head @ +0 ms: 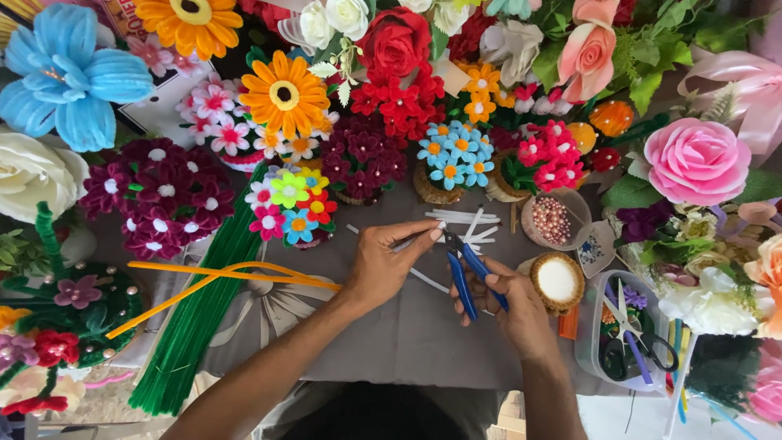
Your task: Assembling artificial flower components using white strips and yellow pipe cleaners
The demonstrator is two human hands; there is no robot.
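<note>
At the middle of the grey cloth-covered table (407, 334), a thin white pipe-cleaner stem (414, 241) is pinched between the fingertips of the left hand (389, 262), its end meeting the nose of a pair of small blue-handled cutting pliers (467, 273). The right hand (511, 308) grips those handles, fingers wrapped around them. Just beyond lies a loose pile of short white stems (468, 224). To the right stand a small woven basket with a white filling (558, 281) and a clear cup of pinkish beads (554, 218). To the left lie orange pipe cleaners (212, 281) across a bundle of green ones (199, 314). Colourful handmade flowers (285, 96) ring the table.
</note>
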